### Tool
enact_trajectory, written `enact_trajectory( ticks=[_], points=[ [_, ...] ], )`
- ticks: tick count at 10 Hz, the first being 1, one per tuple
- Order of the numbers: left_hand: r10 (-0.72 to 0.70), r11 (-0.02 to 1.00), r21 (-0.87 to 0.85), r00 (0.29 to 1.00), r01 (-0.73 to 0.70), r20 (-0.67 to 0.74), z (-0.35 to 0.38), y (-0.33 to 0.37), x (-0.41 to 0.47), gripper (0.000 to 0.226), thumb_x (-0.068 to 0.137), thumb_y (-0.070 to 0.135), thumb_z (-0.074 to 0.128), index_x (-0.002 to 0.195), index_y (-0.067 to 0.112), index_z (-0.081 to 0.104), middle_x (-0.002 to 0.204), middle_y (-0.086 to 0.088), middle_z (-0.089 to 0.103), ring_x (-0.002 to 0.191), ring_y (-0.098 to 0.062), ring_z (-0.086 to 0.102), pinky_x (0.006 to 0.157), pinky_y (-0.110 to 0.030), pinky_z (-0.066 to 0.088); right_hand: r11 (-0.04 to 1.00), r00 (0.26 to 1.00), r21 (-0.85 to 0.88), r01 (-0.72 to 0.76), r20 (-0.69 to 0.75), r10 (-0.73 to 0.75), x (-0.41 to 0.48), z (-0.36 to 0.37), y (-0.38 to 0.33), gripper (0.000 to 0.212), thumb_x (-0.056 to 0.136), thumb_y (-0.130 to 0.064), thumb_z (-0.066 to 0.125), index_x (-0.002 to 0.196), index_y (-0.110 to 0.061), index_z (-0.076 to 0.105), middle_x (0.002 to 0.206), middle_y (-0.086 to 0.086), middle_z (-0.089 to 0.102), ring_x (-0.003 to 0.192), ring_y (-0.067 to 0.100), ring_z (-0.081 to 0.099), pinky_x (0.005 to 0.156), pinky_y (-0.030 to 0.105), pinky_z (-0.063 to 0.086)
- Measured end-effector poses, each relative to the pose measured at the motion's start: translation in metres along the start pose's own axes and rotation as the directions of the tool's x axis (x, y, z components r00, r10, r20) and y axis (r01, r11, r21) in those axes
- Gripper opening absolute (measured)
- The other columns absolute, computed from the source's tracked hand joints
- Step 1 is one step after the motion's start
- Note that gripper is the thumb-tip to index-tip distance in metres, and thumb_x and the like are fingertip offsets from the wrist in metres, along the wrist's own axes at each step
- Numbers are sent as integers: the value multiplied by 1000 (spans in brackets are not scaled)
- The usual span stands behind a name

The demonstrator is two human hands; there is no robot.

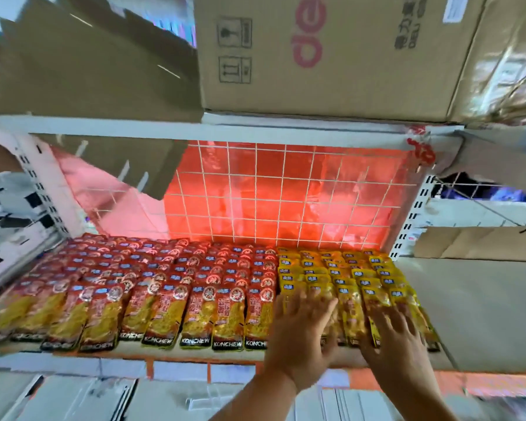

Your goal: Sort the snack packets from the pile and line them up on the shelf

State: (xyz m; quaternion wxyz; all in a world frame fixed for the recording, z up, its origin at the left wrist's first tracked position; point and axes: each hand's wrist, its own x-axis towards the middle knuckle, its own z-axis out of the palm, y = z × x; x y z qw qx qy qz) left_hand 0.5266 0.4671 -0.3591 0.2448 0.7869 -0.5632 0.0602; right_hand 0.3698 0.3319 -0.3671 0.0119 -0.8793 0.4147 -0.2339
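Observation:
Rows of red snack packets (152, 287) fill the left and middle of the white shelf (140, 354), overlapping front to back. Yellow snack packets (346, 278) are lined up in several columns on the right part. My left hand (301, 335) lies flat with spread fingers on the front yellow packets beside the red ones. My right hand (398, 338) presses flat on the front yellow packets further right. Neither hand holds a packet. The front ends of the yellow packets under my hands are hidden.
A red-lit wire grid (286, 189) backs the shelf. Large cardboard boxes (316, 56) sit on the shelf above. Flattened cardboard (480, 241) lies to the right. White perforated uprights (40, 183) frame the bay. A lower shelf shows below.

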Motion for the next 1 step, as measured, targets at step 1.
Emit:
enact_trajectory(
  ticks=[1],
  points=[
    [-17, 998, 56, 1000, 18, -18, -42, -75, -30, 61, 91, 47, 54, 150, 39, 45, 151, 4, 52, 141, -32, 46, 114, -61, 36, 996, 999, 88, 25, -27, -23, -17, 16, -60, 54, 79, -54, 48, 115, -19, 67, 123, 11, 61, 110, 41, 57, 89, 55, 52]
  ],
)
